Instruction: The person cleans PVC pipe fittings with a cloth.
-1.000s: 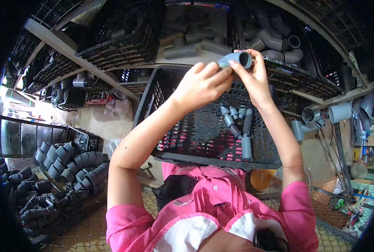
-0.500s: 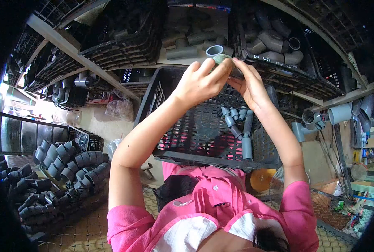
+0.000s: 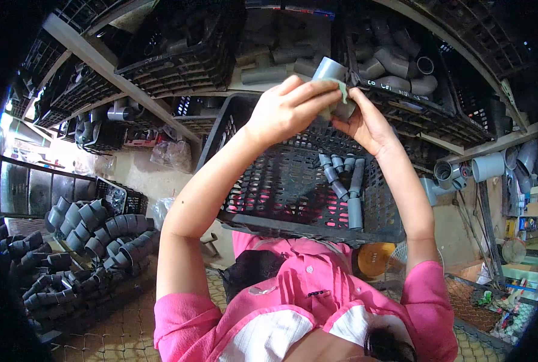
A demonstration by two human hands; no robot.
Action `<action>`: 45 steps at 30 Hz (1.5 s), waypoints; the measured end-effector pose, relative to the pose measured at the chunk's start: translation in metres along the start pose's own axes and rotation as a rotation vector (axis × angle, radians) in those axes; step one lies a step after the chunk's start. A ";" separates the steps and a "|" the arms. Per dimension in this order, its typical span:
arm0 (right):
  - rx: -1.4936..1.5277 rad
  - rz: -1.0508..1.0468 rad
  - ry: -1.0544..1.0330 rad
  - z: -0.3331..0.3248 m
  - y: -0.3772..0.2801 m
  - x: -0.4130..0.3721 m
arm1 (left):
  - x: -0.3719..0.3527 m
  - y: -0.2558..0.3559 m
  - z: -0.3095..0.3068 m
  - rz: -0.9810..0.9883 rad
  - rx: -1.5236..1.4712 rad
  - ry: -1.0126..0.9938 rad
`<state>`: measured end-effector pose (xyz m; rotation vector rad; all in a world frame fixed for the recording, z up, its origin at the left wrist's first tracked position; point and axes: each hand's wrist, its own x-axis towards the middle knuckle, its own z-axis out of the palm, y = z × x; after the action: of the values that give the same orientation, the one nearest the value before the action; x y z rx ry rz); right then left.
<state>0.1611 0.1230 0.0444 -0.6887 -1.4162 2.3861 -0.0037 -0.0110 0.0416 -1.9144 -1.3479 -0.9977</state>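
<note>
A grey fitting [image 3: 328, 70] is held up over the crate's [image 3: 293, 226] far edge, one end pointed upward. A green cloth [image 3: 343, 92] is pressed to it by the left hand's [image 3: 290, 111] closed fingers. Its lower end is held by the right hand [image 3: 368, 127], whose fingers are partly hidden. Small fittings [image 3: 354, 212] are gathered towards the crate's right edge.

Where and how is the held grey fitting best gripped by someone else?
Probably around the bare end of the fitting, from the far side: that round end sticks out beyond the cloth, while the left hand and right hand cover much of the rest.
</note>
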 end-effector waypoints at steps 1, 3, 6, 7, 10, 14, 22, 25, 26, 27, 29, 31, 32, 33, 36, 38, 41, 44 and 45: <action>-0.018 0.007 -0.047 -0.001 -0.002 0.000 | -0.001 -0.001 0.002 -0.070 -0.010 0.023; -0.073 0.098 -0.073 -0.002 -0.005 0.000 | -0.003 -0.003 0.008 -0.208 -0.028 0.069; -0.092 0.104 -0.058 -0.007 -0.003 0.002 | -0.003 0.000 0.006 -0.203 -0.164 0.082; -0.071 0.053 0.006 0.000 -0.001 -0.001 | -0.003 0.002 0.006 -0.166 -0.187 0.080; -0.074 0.033 0.062 -0.005 -0.004 0.003 | -0.008 0.015 0.007 -0.144 -0.257 -0.118; -0.070 0.052 -0.050 -0.008 -0.007 0.000 | -0.002 0.008 0.005 -0.183 -0.182 -0.007; -0.020 -0.051 -0.106 0.000 -0.002 -0.003 | -0.006 0.014 0.011 -0.175 -0.293 -0.013; -0.037 -0.080 -0.048 0.007 -0.005 -0.006 | -0.005 0.022 0.010 -0.150 -0.396 -0.083; -0.023 -0.077 -0.048 0.008 -0.005 -0.006 | -0.003 0.022 0.008 -0.144 -0.390 -0.086; -0.009 -0.073 -0.048 0.008 -0.004 -0.005 | -0.002 0.022 0.007 -0.138 -0.384 -0.089; 0.073 -0.062 -0.124 -0.002 0.002 0.001 | -0.001 0.013 0.008 -0.150 -0.296 0.039; 0.121 -0.070 -0.227 0.002 0.002 -0.001 | 0.003 0.010 0.003 -0.273 -0.325 0.117; 0.085 -0.078 -0.222 0.004 0.001 -0.002 | 0.002 0.009 0.005 -0.274 -0.325 0.135; 0.119 -0.049 -0.226 0.001 0.002 -0.002 | -0.001 0.010 0.006 -0.237 -0.333 0.073; 0.104 -0.011 -0.152 0.002 0.002 -0.002 | -0.004 0.027 0.007 -0.112 -0.312 -0.073; 0.133 -0.065 -0.219 0.006 -0.002 -0.003 | -0.004 0.030 0.011 0.042 -0.341 -0.127; 0.091 -0.096 -0.189 0.007 -0.004 -0.003 | 0.000 0.032 0.008 0.076 -0.313 -0.107; 0.035 -0.038 -0.016 0.018 -0.009 -0.012 | 0.002 0.023 0.004 -0.043 -0.258 -0.018; 0.041 -0.035 -0.024 0.017 -0.007 -0.011 | 0.002 0.024 0.004 -0.045 -0.267 0.005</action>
<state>0.1615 0.1086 0.0605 -0.6217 -1.3726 2.3972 0.0205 -0.0138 0.0402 -2.0792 -1.3138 -1.2582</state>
